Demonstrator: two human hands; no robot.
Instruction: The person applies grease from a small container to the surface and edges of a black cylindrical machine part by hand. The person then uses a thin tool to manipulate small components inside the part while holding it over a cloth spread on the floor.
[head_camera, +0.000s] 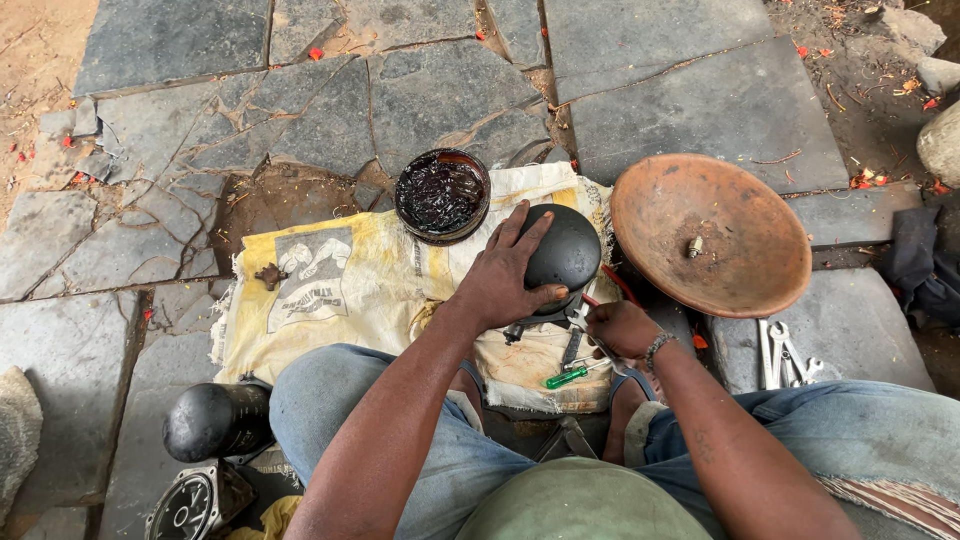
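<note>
My left hand (503, 272) lies spread over a black domed metal part (566, 250) that rests on a dirty yellow-and-white sack (340, 290), holding it down. My right hand (622, 329) is closed around pliers (585, 322) with red handles, whose jaws meet the lower edge of the domed part. A green-handled screwdriver (566, 377) lies on the sack just below my right hand. My knees in blue jeans frame the work.
A tub of black grease (441, 195) stands at the sack's far edge. A rusty round pan (712, 233) with a small bolt (694, 246) sits right. Spanners (782, 353) lie on stone beside it. A black cylinder (216, 421) and a gauge (186, 505) lie lower left.
</note>
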